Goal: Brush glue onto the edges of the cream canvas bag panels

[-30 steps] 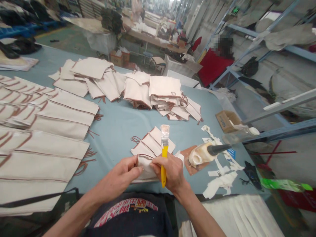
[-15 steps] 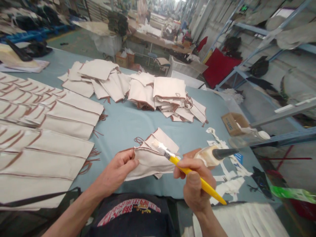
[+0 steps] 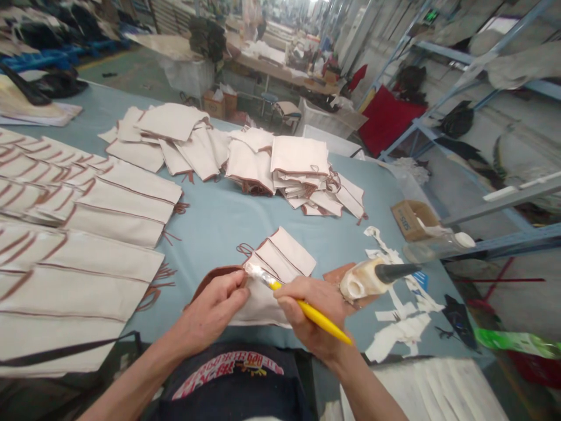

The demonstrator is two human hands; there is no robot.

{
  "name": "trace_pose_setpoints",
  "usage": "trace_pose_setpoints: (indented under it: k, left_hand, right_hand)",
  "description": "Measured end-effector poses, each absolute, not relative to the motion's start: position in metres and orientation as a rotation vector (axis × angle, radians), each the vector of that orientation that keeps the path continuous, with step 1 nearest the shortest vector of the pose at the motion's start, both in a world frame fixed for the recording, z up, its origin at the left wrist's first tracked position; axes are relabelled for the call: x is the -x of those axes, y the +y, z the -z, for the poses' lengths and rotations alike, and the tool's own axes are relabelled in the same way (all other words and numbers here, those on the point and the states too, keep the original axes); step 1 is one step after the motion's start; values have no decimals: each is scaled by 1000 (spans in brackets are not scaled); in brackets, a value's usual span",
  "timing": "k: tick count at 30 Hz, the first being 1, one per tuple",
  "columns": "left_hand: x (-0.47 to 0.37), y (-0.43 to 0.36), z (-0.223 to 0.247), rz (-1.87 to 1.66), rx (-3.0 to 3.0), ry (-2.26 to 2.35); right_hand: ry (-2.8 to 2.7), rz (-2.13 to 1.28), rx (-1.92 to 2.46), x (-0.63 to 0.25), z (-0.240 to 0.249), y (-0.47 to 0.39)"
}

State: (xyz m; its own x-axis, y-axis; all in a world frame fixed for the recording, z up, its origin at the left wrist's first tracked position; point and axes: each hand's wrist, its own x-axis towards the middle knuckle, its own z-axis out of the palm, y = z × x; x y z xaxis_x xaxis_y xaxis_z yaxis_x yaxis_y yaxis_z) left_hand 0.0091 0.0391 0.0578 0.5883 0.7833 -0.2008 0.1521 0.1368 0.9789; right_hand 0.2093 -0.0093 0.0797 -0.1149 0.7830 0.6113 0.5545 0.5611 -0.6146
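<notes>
Brush head has swung left since half a second ago: its pale-coated bristles (image 3: 258, 272) are now at the opening edge of the beige fabric pouch (image 3: 263, 304), right beside the left fingertips, and the right hand has come in with it. More of the brown edging (image 3: 214, 275) now shows curling past the left hand.

Right hand (image 3: 313, 310): grasping the yellow-handled paintbrush (image 3: 324, 323), butt end pointing back toward the near edge of the bench (image 3: 210, 216). Left hand (image 3: 221, 301): pinching the pouch edge, thumb on the near face. Pouch is at mid-bench by the near edge, with more brown-trimmed pouches (image 3: 284, 251) fanned out just beyond it. Can't tell if bristles touch fabric.

Cream plastic bottle with black nozzle (image 3: 397, 272) lies on a brown board (image 3: 337, 276), between pouch and right edge. White scraps (image 3: 398, 336) beyond it; pouch piles (image 3: 300, 155) along the far edge, overlapping rows (image 3: 87, 278) at the left end.

Writing: cardboard box (image 3: 412, 221) at the right edge looks marked "SBS". Dark apron (image 3: 232, 386) has red-and-white Chinese characters, too warped to read. Blue card (image 3: 421, 282) near the nozzle: print too small.
</notes>
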Motion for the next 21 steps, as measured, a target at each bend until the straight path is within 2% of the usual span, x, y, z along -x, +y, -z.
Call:
trace_pose_setpoints:
  k: [7,11,14,21]
  left_hand:
    - [-6,39,-57,-499,-1095,833]
    - [-6,41,-62,-480,-1019,764]
    - [-8,39,-63,-470,-1006,749]
    - [-7,37,-60,-466,-930,741]
  right_hand:
    - [-1298,-407,1160,-209,-55,-7]
    - [-1331,-559,1156,-210,-52,-14]
    - [-1382,-530,1169,-208,-51,-10]
    - [-1097,-596,1166,-204,-60,-12]
